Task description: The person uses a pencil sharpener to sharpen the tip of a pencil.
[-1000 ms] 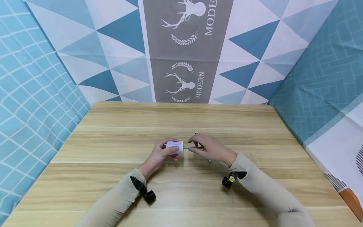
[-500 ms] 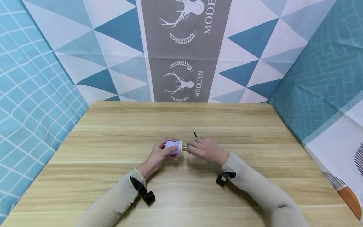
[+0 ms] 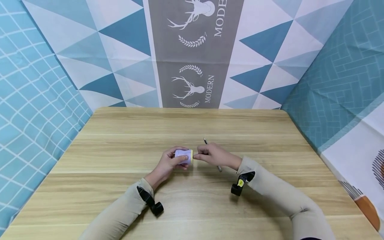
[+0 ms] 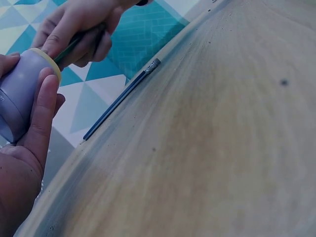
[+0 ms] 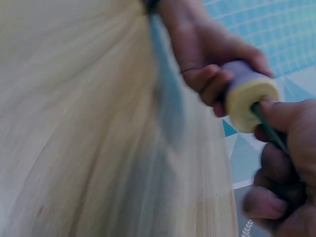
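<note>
Seen from the head view, we find the lavender cylinder (image 3: 182, 152) near the clock's centre, lying sideways with its yellow end toward three o'clock. Our left hand (image 3: 167, 162) grips it from the nine o'clock side, thumb and fingers curled round it. Our right hand (image 3: 215, 156), at three o'clock, pinches a green pencil (image 5: 270, 129) that runs to the yellow end; how far it goes in, we cannot tell. A dark pencil (image 4: 118, 102) lies on the wooden table (image 3: 192, 203), pointing from eleven to five o'clock, passing beneath our right hand.
</note>
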A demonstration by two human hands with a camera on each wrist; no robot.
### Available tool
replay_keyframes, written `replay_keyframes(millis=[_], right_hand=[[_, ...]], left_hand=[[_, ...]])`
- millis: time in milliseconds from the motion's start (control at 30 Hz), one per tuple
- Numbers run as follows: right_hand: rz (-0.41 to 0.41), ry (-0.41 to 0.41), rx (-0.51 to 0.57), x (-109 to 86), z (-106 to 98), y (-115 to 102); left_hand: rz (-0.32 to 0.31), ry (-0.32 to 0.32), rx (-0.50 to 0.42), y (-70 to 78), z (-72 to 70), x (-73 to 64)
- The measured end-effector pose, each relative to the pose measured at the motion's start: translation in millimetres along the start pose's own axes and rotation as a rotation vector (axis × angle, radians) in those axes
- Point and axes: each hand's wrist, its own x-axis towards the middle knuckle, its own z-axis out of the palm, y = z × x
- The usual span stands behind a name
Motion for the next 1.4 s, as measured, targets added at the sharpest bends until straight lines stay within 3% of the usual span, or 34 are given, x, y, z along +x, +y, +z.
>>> replay_keyframes(millis=[200, 333, 433, 533, 633, 833, 1133, 1300, 1400], right_hand=[[0.359, -0.170, 0.491, 3.9, -6.2, -0.1], [0.582, -0.263, 0.757, 6.2, -10.0, 1.3], [0.680, -0.308, 0.844, 6.2, -12.7, 2.2], [0.684, -0.335, 0.821, 5.7, -15.1, 2.5], [0.633, -0.340, 0.711, 4.8, -17.9, 0.8], [0.481, -0.264, 0.319, -4.6, -25.3, -8.4], [-0.124, 0.002, -0.459, -24.9, -9.7, -9.6], [-0.498, 0.174, -0.908, -20.5, -1.7, -4.1], [-0.654, 0.258, -1.091, -15.7, 0.1, 0.9]], left_hand=[[0.022, -0.025, 0.016, -0.8, 0.1, -0.7], [0.049, -0.040, 0.012, -1.3, 0.5, -1.8], [0.058, -0.053, 0.018, -2.0, 0.2, -1.6], [0.057, -0.054, 0.036, -1.6, 0.6, -1.2], [0.053, -0.048, 0.055, -0.6, 0.8, -1.1], [0.033, -0.028, 0.070, 1.8, 0.2, -1.8], [0.012, 0.006, 0.034, 1.7, -0.2, -1.2], [0.026, 0.014, -0.014, 1.2, 0.0, -0.4], [0.025, 0.007, -0.022, 1.6, -0.2, -0.5]])
